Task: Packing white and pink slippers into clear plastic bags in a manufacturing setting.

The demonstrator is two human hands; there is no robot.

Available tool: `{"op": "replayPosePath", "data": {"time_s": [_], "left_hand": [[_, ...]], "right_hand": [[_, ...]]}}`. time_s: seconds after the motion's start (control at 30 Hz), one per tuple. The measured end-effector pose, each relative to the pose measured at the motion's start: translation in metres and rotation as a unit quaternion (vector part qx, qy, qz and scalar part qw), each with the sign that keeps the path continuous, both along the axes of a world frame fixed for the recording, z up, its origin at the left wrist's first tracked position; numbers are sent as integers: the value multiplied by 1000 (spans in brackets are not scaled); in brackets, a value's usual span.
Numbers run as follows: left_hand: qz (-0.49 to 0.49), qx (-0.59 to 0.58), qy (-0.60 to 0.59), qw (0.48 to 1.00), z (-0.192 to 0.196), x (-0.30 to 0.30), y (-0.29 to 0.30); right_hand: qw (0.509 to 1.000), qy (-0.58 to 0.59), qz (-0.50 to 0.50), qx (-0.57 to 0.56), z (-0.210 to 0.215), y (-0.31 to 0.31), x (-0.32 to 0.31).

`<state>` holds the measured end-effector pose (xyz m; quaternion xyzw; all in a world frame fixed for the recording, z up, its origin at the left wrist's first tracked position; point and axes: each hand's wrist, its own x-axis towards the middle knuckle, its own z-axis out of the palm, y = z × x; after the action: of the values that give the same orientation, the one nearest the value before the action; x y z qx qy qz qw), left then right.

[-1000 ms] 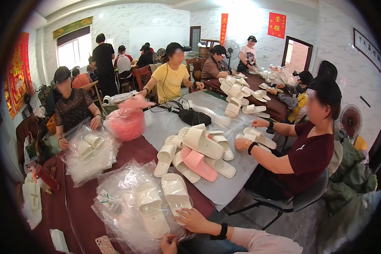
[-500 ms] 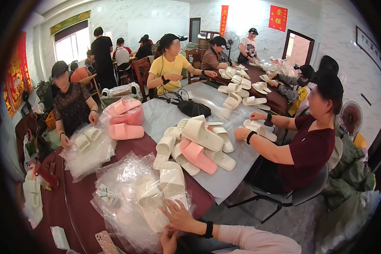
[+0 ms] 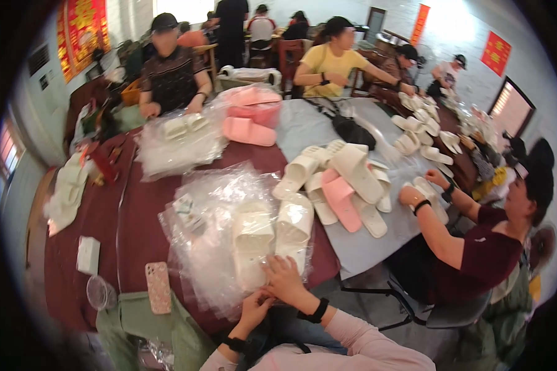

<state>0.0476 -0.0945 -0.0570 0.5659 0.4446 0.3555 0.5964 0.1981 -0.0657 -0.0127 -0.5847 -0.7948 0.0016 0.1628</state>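
Right in front of me, a pair of white slippers (image 3: 252, 238) lies in a clear plastic bag (image 3: 220, 278), on top of a spread of clear bags. My left hand (image 3: 254, 309) is closed at the bag's near edge, fingertips pinched on the film. Close beside it, my right hand (image 3: 286, 281) rests over the heel ends of the slippers with its fingers stretched out. Beyond, to the right, lies a heap of loose white slippers (image 3: 356, 170) with a pink slipper (image 3: 340, 201) among them.
A phone (image 3: 158, 287), a green cloth (image 3: 133, 315), a plastic cup (image 3: 100, 292) and a white box (image 3: 88, 255) lie at left. Pink slippers (image 3: 249, 132) are stacked further back. Co-workers sit around the table (image 3: 93, 210); one in maroon (image 3: 492, 247) handles slippers at right.
The view has swung left, so the scene sits further right and the green cloth and cup show. My left hand remains at the bag edge, my right on the slippers.
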Motion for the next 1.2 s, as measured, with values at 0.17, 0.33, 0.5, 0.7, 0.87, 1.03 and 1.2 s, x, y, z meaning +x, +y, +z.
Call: {"op": "replayPosePath", "data": {"time_s": [0.17, 0.33, 0.5, 0.7, 0.87, 1.03, 1.2], "left_hand": [[-6, 8, -11, 1000, -3, -1, -4], [-20, 22, -27, 999, -7, -3, -5], [-30, -10, 21, 999, 2, -3, -4], [-29, -9, 1, 1000, 8, -2, -7], [-19, -23, 8, 1000, 5, 0, -4], [-6, -74, -45, 996, 4, -1, 2], [-52, -86, -26, 995, 18, -8, 6]], "right_hand": [[999, -17, 47, -18, 5, 3, 5], [998, -14, 59, 24, 4, -2, 2], [994, 4, 48, 94, -12, -13, 4], [993, 33, 51, 100, -7, -14, 9], [923, 327, -24, 203, 33, -16, 11], [932, 299, 76, 190, 44, -28, 16], [969, 184, 136, 87, 34, -48, 26]]}}
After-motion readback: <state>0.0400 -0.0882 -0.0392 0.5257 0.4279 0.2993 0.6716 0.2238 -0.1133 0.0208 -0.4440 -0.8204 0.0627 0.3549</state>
